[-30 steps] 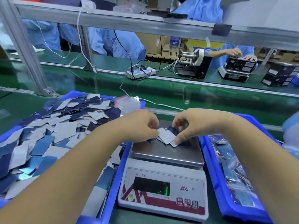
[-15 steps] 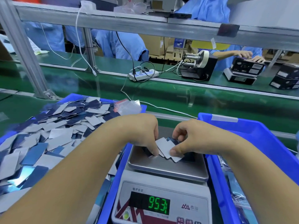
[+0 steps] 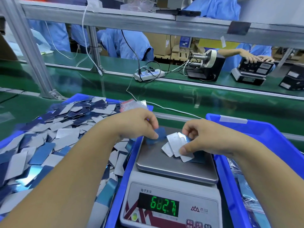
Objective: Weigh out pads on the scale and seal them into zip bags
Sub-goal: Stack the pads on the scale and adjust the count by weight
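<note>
left hand [image 3: 139, 125] pinches one blue pad [image 3: 158, 134] at the scale's [image 3: 176, 167] edge | right hand [image 3: 204, 139] fingers curl round fanned silver pads [image 3: 175, 146] on the pan | likely thin, light, slick: grip edges

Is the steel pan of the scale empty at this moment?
No, several grey and blue rectangular pads lie on the steel pan of the white scale, under the right hand.

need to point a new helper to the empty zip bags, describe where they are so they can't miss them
Start at the big blue bin heaped with blue and grey pads, left of the scale. At its far right corner, just beyond the left hand, lies a clear crinkled bundle of zip bags, red-edged, unlike the flat opaque pads.
</note>
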Available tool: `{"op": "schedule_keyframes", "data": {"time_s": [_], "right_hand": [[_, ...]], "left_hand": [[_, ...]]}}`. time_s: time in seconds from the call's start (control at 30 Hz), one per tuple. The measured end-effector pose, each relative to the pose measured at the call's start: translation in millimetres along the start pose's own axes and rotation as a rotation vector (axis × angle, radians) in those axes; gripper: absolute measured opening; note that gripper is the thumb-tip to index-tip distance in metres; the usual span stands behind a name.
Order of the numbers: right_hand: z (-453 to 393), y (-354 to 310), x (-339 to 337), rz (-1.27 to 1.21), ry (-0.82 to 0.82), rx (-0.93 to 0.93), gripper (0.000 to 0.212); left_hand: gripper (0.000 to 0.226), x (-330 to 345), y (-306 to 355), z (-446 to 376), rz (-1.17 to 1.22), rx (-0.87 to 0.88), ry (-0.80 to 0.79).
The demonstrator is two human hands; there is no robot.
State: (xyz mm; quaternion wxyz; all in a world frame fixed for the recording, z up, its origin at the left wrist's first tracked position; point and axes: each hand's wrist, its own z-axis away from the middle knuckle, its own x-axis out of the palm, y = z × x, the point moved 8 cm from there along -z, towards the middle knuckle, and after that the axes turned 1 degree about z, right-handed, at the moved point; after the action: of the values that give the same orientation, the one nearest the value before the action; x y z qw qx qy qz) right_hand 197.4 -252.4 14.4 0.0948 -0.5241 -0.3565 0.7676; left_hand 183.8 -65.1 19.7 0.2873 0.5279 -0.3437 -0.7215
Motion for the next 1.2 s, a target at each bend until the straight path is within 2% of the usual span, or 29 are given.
{"op": "schedule_keyframes", "data": {"time_s": [0.07, 0.17, 0.23, 0.27, 0.37, 0.47, 0.6, 0.7, 0.8, 0.9, 1.1, 1.2], "right_hand": [[1, 1, 2, -0.049, -0.032, 0.004, 0.033], [1, -1, 3, -0.13, -0.043, -0.005, 0.032], [0, -2, -1, -0.152, 0.011, -0.03, 0.031], [-1, -4, -3, -0.152, 0.045, -0.051, 0.03], [-1, -5, -9, -0.121, 0.118, -0.105, 0.029], [1, -7, -13, -0.136, 0.139, -0.139, 0.032], [7, -21, -17, -0.055, 0.191, -0.26, 0.034], [10, -34, -15, -0.015, 0.241, -0.348, 0.032], [9, -36, -10, -0.032, 0.17, -0.351, 0.032], [9, -28, -4, -0.014, 0.053, -0.298, 0.036], [5, -17, -9, -0.057, 0.066, -0.234, 0.023], [6, -13, -12, -0.093, 0.023, -0.236, 0.017]], "left_hand": [[0.02, -14, 1, 1, 0.206, 0.058, 0.062], [0.027, -4, 12, 6, 0.389, 0.185, -0.115], [0.027, 16, 19, 7, 0.319, 0.228, -0.203], [0.028, 23, 20, 4, 0.246, 0.241, -0.199], [0.028, 32, 27, -3, 0.019, 0.294, -0.047], [0.037, 26, 30, -4, -0.103, 0.347, 0.107], [0.041, 30, 28, -2, -0.221, 0.337, 0.074], [0.021, 34, 34, 1, -0.304, 0.392, 0.05], [0.014, 31, 32, 0, -0.273, 0.388, 0.049], [0.018, 34, 27, -2, -0.328, 0.358, 0.04], [0.005, 34, 29, -3, -0.335, 0.379, 0.073], [0.014, 28, 26, -5, -0.298, 0.368, 0.128]]}}
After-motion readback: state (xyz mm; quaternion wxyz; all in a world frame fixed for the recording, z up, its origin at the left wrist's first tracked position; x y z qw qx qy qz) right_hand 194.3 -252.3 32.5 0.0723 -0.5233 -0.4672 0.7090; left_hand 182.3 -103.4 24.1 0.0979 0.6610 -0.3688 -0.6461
